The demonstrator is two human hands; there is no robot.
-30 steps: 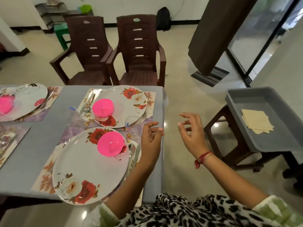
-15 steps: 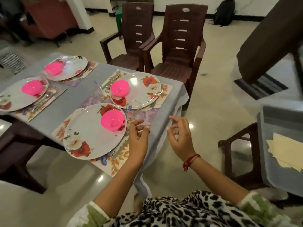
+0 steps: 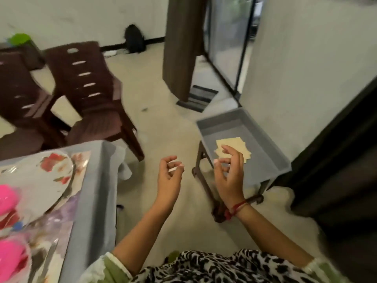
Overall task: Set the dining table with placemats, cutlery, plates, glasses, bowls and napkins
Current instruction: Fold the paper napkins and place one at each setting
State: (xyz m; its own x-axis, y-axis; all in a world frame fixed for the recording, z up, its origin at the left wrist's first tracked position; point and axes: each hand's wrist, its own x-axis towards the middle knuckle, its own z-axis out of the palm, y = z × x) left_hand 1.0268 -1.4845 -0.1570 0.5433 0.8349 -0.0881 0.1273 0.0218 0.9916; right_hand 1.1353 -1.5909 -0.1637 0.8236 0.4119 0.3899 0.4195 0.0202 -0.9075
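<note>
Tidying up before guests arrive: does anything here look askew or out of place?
Only mildly: the napkins lie fanned unevenly in the grey tray on the stool, not on the table. Nothing looks spilled or broken, though the picture is blurred.
</note>
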